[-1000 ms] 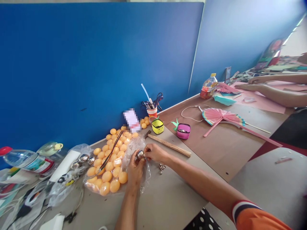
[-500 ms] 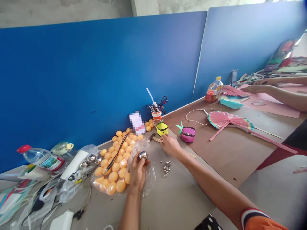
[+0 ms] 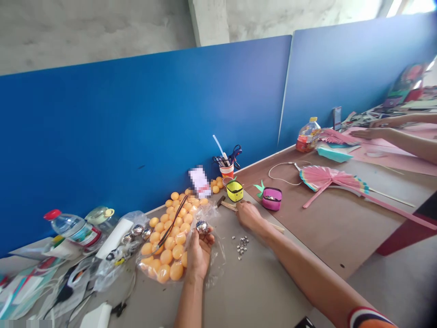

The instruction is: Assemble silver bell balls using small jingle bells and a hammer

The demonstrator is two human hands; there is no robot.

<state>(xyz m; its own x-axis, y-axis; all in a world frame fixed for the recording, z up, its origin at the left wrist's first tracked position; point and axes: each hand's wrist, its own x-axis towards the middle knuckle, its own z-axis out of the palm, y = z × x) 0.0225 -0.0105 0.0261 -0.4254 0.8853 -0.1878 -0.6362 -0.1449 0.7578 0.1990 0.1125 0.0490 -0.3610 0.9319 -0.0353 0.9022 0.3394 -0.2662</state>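
My left hand [image 3: 198,251] holds a shiny silver ball [image 3: 202,226] at its fingertips, just above a clear plastic bag of orange ping-pong balls [image 3: 167,241]. My right hand [image 3: 249,215] lies over the wooden handle of a small hammer [image 3: 226,205], fingers curled on it. A little heap of small silver studs [image 3: 241,243] sits on the grey table between my arms.
A yellow pouch [image 3: 234,190], a pink pouch [image 3: 272,198] and a cup of pens [image 3: 226,167] stand by the blue partition. A water bottle [image 3: 72,227], more silver balls [image 3: 137,231] and cables lie at left. Another person's arms [image 3: 392,134] work over pink paper at right, near a pink paper fan [image 3: 326,178].
My right hand left the silver ball and moved right to the hammer handle. The left hand keeps the ball. The camera tilted up and shifted.
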